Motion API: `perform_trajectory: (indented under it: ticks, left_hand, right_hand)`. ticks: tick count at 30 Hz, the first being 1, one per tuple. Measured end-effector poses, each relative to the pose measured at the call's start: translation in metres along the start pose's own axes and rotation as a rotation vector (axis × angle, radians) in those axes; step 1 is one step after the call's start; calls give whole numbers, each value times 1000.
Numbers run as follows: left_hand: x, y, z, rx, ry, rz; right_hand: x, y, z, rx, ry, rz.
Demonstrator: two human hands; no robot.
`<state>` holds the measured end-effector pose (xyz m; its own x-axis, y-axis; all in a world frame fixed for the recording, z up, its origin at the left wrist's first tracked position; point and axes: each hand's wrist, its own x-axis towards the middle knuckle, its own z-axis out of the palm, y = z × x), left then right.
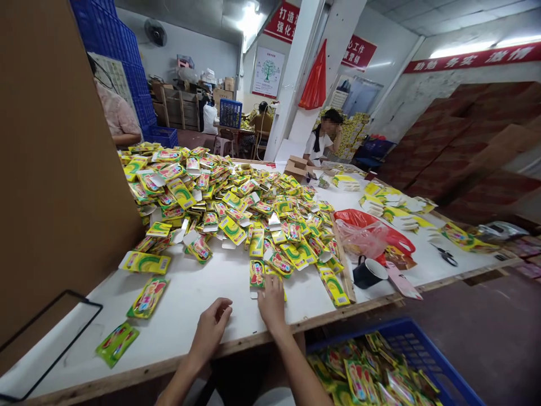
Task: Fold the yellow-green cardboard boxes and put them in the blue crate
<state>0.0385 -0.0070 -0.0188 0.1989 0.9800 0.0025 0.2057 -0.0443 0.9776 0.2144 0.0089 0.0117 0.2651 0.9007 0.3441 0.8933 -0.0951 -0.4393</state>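
While the right hand [273,301] lies over a yellow box [270,270] at the near side of the pile, the left hand [211,326] is held part-open near the table's front edge.
Right fingers are extended onto the box; whether they grip it cannot be told. Left fingers are loosely curled, with the thumb apart. A second box [256,272], its white end flap out, lies just left of the right fingertips. The pile of boxes [232,197] covers the far part of the white table [180,316]. A green packet [117,344] lies at the left; a blue crate [408,332] of packets stands below the table's right front edge.
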Motion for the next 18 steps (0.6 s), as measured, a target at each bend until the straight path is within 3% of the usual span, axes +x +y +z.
perform_trajectory:
  ticks: [4, 9, 12, 14, 18]
  left_hand:
    - [-1, 2, -4, 13, 33, 17]
    - [3, 8, -7, 114, 91, 206]
    - [10, 14, -7, 150, -58, 355]
    - [13, 18, -7, 95, -167, 381]
    - [11, 16, -5, -27, -219, 303]
  right_hand:
    - [15, 2, 10, -53, 45, -103]
    - [13, -6, -22, 121, -133, -350]
    - [8, -23, -40, 147, -297, -503]
    - [5, -32, -48, 158, -348, -548]
    - [0, -36, -52, 313, -314, -437]
